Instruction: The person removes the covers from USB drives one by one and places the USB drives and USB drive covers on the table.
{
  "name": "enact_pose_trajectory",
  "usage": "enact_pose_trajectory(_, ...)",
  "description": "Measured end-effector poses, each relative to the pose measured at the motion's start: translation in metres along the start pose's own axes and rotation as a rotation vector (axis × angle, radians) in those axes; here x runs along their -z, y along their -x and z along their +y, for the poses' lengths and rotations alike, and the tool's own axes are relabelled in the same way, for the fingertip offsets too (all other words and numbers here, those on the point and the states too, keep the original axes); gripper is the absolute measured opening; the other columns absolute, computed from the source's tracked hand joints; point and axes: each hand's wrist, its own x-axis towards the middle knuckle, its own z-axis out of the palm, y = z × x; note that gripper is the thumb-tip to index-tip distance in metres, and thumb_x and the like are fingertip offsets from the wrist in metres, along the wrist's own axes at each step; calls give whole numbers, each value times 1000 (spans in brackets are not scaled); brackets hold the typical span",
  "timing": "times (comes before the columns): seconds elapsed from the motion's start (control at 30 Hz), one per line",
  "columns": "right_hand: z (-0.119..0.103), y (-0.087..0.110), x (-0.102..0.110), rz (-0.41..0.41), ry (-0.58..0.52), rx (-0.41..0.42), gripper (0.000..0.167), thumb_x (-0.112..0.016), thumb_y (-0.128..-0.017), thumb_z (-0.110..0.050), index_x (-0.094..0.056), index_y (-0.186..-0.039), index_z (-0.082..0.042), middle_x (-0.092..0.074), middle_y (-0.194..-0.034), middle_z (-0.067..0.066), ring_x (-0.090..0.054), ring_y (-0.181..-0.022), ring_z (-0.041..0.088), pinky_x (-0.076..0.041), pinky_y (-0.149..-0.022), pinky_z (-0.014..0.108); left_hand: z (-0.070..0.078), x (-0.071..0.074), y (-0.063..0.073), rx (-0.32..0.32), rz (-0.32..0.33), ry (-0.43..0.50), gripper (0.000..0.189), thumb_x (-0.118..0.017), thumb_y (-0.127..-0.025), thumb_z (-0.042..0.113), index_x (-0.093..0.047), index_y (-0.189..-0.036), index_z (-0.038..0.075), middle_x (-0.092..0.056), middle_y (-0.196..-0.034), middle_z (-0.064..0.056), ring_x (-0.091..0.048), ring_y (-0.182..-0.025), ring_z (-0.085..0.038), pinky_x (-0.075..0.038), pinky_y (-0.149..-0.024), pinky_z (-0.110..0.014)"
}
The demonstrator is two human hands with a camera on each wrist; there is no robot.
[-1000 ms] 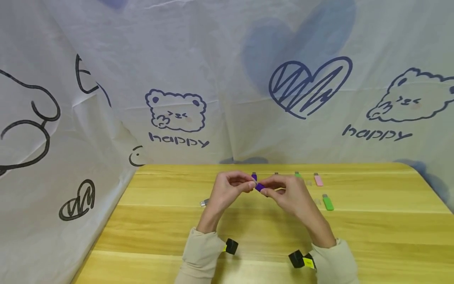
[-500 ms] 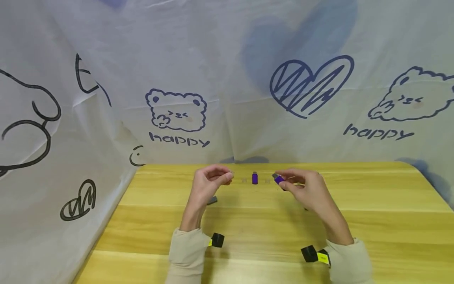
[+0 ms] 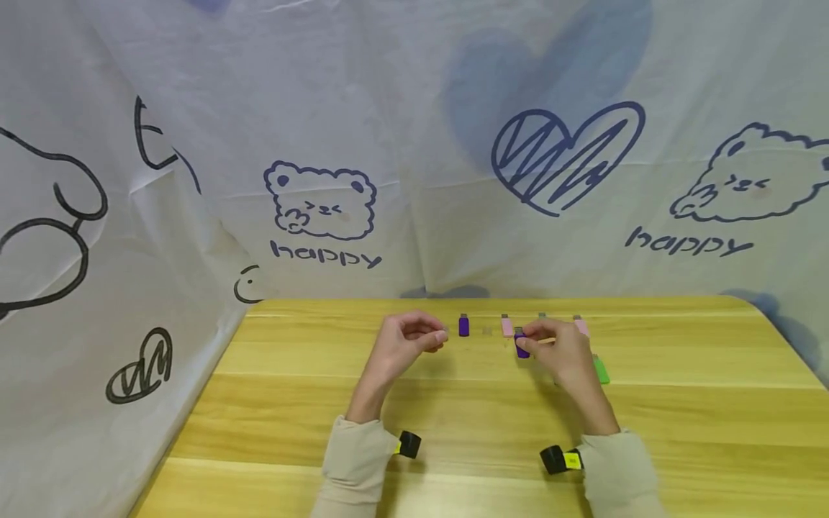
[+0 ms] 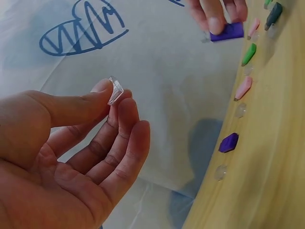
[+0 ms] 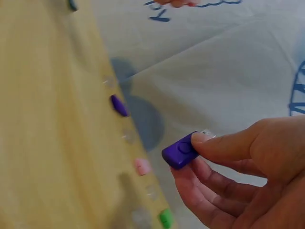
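Note:
My left hand (image 3: 409, 349) pinches a small clear plastic cap (image 4: 116, 90) between thumb and index finger, its other fingers loosely bent. Across from it, my right hand (image 3: 563, 354) grips a purple USB flash drive (image 3: 521, 344) above the table. That drive's connector end lies by the thumb in the right wrist view, partly hidden by the fingers. A second purple flash drive (image 3: 463, 326) lies on the table between the hands, near the back edge. Beside it are a clear cap (image 3: 487, 332) and a pink flash drive (image 3: 506, 326).
The row along the back of the wooden table (image 3: 479, 432) goes on rightward to another pink drive (image 3: 581, 326). A green drive (image 3: 601, 370) lies nearer, partly behind the right hand. A dark drive (image 4: 274, 16) shows in the left wrist view. A printed cloth (image 3: 414, 144) hangs behind.
My hands were together at the purple flash drive, then parted, the left with the clear cap. Since half a second ago the left has moved right, and the drive has turned more upright.

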Motion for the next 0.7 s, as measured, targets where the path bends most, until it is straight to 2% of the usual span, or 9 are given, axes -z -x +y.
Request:
enact_pose_trajectory(0.13, 8, -1, -12, -30, 78, -56, 16, -79, -91, -13, -76, -97, 1, -73, -87, 11, -66, -74, 21, -50, -60, 30, -4, -3, -1, -7, -23, -14, 7, -74, -93, -1, -74, -98, -4, -75, -90, -14, -72, -84, -37, -62, -78, -42)
enact_pose_trajectory(0.33, 12, 0, -24, -35, 167, -119, 15, -82, -88, -17, -76, -88, -3, -70, -76, 5, -59, -64, 19, -45, -53, 31, -5, -7, -1, 12, -46, -24, 6, -73, -93, -1, -74, -98, -4, -75, -91, -14, -72, -82, -32, -61, -80, -47)
enact_pose_trajectory(0.57, 10, 3, -31, -48, 229, -125, 16, -82, -88, -17, -73, -85, -4, -70, -77, 4, -61, -66, 20, -50, -57, 36, -9, -10, -2, 27, -62, -33, 6, -73, -94, -1, -73, -98, -5, -75, -91, -13, -70, -89, -46, -58, -84, -57)
enact_pose_trajectory(0.7, 8, 4, -32, -36, 269, -105, 17, -82, -89, -16, -73, -82, -4, -71, -77, 5, -63, -67, 22, -53, -62, 41, -13, -13, -4, 35, -72, -49, 7, -73, -94, 1, -73, -98, -5, -74, -89, -11, -69, -89, -47, -59, -83, -56)
